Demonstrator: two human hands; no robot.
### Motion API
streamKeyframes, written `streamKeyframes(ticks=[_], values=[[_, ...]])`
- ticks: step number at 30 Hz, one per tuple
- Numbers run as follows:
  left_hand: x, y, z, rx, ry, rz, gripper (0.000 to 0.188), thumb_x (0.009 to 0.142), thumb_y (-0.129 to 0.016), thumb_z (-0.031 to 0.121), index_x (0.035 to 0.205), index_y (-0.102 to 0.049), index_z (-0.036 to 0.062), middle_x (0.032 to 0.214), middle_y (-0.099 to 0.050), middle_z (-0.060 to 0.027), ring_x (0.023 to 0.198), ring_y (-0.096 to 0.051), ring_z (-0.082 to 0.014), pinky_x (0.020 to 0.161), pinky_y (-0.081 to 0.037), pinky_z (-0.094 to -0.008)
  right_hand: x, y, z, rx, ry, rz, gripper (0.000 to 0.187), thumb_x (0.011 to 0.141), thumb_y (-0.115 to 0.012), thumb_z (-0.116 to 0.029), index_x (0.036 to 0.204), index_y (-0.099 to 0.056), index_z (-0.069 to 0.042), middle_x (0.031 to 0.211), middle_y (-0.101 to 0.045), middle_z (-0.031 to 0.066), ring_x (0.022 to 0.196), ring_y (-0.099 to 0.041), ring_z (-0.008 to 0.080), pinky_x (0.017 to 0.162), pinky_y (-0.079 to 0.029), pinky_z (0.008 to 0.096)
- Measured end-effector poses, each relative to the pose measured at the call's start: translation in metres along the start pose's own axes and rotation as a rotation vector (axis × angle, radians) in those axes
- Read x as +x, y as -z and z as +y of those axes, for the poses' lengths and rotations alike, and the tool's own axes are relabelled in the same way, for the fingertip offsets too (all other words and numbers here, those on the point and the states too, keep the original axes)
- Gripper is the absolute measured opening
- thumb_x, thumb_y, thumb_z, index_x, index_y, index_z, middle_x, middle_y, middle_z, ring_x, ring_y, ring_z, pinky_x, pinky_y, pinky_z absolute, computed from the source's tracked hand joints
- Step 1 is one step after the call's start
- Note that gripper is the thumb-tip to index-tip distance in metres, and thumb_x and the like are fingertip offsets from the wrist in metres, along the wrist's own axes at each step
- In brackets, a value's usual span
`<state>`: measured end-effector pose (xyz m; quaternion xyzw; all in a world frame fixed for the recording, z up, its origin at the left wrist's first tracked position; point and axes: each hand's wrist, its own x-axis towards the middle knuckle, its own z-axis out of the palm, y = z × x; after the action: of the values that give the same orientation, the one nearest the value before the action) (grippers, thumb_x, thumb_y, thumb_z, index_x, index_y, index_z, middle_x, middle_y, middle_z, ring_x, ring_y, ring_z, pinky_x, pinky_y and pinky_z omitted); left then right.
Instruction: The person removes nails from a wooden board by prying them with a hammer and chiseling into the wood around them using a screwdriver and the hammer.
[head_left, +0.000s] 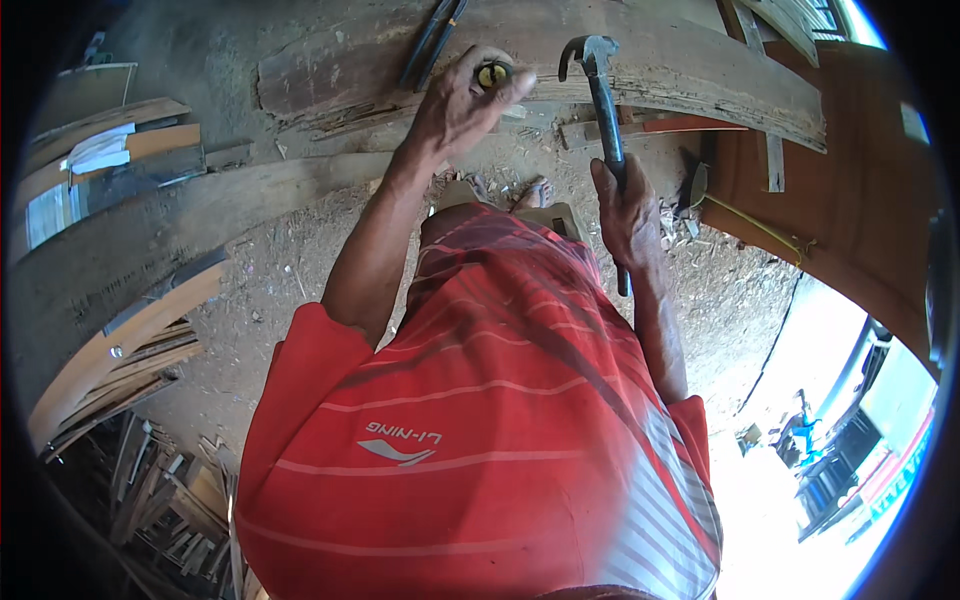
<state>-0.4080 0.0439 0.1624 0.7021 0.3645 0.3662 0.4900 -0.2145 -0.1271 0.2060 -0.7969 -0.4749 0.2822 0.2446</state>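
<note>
My right hand (630, 215) is closed around the dark handle of a claw hammer (606, 115), raised upright with its claw curving to the left. My left hand (465, 105) is closed around a tool with a round yellow-and-black end (492, 75), seen end-on; its lower part is hidden, so its kind is unclear. This hand is over a long, weathered wooden plank (690, 75). Just left of it, a tool with two long dark handles (432, 45) lies on the plank.
Boards and offcuts (180, 490) are piled at the lower left, with a long plank (270, 190) across the left side. A brown wooden panel (830, 200) is at the right, a yellow cord (750, 217) beside it. Wood chips litter the dirt floor (290, 300) near my feet.
</note>
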Motion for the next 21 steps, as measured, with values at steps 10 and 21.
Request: streamKeyframes(ticks=[10, 21], values=[[0.033, 0.021, 0.020, 0.573, 0.358, -0.495, 0.054, 0.097, -0.056, 0.054, 0.109, -0.070, 0.0030, 0.095, -0.073, -0.0209, 0.086, -0.069, -0.0371, 0.081, -0.053, -0.0469, -0.052, -0.017, 0.061, 0.175, -0.157, -0.036, 0.046, 0.102, -0.058, -0.046, 0.099, -0.058, 0.000, 0.077, -0.059, 0.0204, 0.070, -0.058, 0.0339, 0.067, -0.047, 0.0451], [-0.062, 0.016, -0.042, -0.141, 0.429, -0.001, 0.028, 0.105, -0.055, 0.028, 0.120, -0.066, 0.0059, 0.083, -0.059, -0.0001, 0.069, -0.051, -0.0078, 0.061, -0.046, -0.0251, -0.066, -0.031, 0.081, 0.238, -0.147, 0.043, 0.043, 0.102, -0.060, -0.042, 0.095, -0.056, 0.000, 0.074, -0.057, 0.0167, 0.068, -0.054, 0.0284, 0.065, -0.045, 0.0431]])
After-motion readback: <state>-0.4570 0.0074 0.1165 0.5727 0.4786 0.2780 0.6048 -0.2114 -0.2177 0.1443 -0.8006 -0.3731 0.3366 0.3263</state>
